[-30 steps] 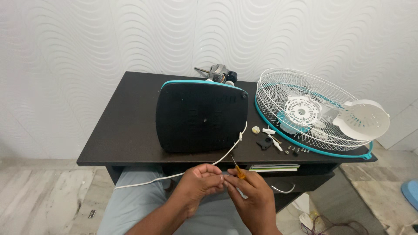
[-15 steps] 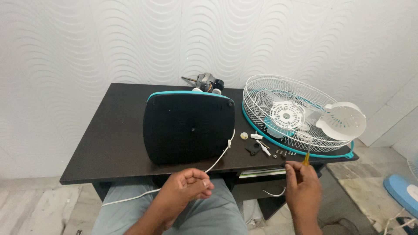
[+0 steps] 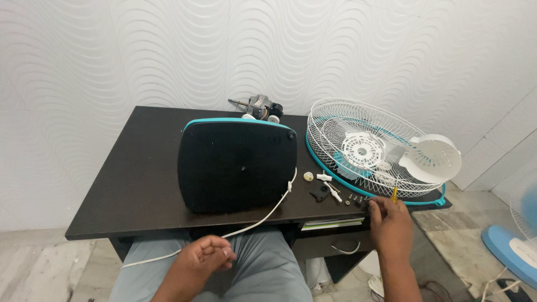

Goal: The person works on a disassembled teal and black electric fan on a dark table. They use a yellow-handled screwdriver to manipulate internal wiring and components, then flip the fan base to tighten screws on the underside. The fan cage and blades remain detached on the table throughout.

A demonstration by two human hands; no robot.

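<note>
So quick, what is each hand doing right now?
Left hand: closed loosely around the white cord, over the lap.
Right hand: closed on a yellow screwdriver, fingertips at the small screws on the table edge.

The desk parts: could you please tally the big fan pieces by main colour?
Black: 1, base
White: 2, grille and round cover
Metal: 1, motor
Total: 4
</note>
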